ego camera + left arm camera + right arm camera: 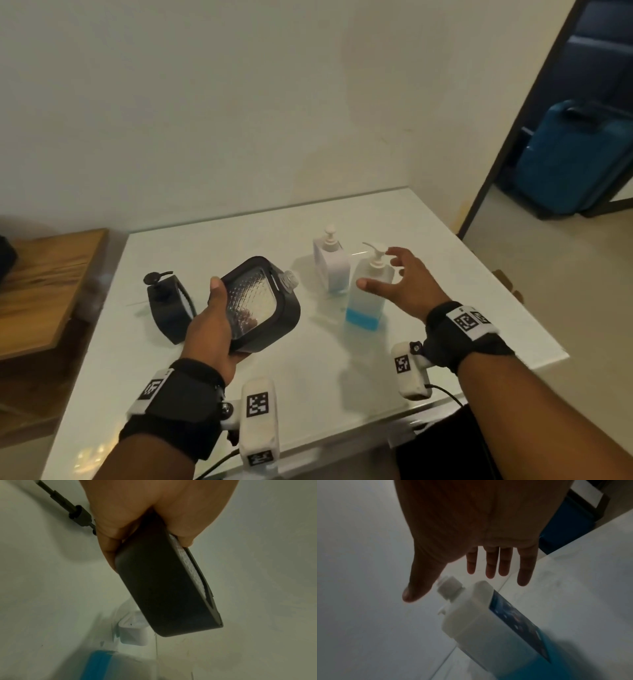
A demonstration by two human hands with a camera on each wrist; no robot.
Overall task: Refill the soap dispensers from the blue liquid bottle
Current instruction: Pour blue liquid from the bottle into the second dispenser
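Observation:
My left hand (219, 318) grips a black square dispenser (263, 305) with a clear textured face and holds it tilted above the white table (308, 377). Its threaded neck (289, 279) is bare, with no pump on it. In the left wrist view the fingers wrap the dispenser's (163, 588) near end. The clear bottle (364, 298) with a white pump stands to the right, with blue liquid low inside. My right hand (378, 270) hovers open at its pump and shoulder, fingers spread. The right wrist view shows straight fingers (489, 566) above the bottle (471, 622), not touching it.
A white pump dispenser (330, 263) stands just behind the blue liquid bottle. Another black dispenser (168, 308) with a black pump head stands at the table's left, a thin dark tube beside it. A wooden bench (44, 284) lies left; a blue suitcase (575, 154) sits beyond the doorway.

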